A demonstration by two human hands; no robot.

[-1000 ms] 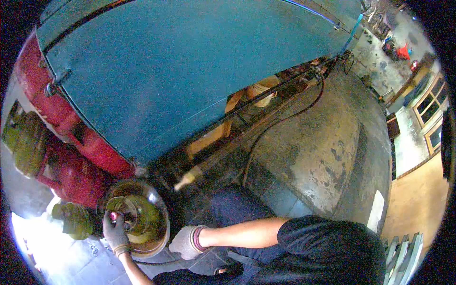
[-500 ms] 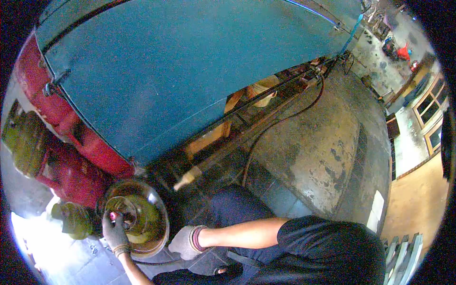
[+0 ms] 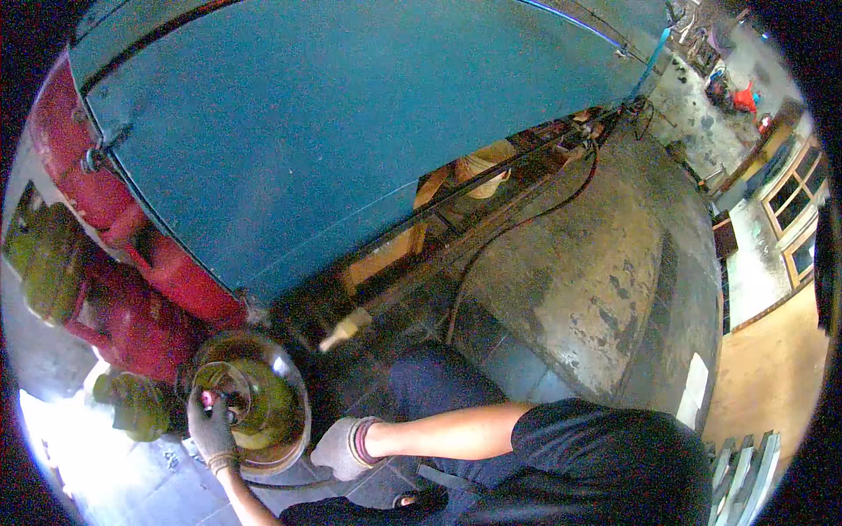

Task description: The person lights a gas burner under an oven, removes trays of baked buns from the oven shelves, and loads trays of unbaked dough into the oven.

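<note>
A green gas cylinder [image 3: 272, 408] sits inside a round metal basin [image 3: 303, 394] at the lower left. My left hand [image 3: 209, 431], in a grey knit glove, reaches over the near side of the basin. Its fingers are closed around a small red fitting [image 3: 209, 398] at the cylinder's top, inside the collar [image 3: 230, 373]. My right hand [image 3: 340, 449], also gloved, is closed beside the basin's right rim. Its fingertips face away, and whatever they hold, if anything, is hidden.
Red gas cylinders [image 3: 145, 329] and green gas cylinders [image 3: 136, 405] stand on the left. A large blue panel [image 3: 333, 140] fills the far side. A wooden-handled brush [image 3: 346, 329] lies beyond my knee. A dark hose [image 3: 491, 241] curves across the floor on the right.
</note>
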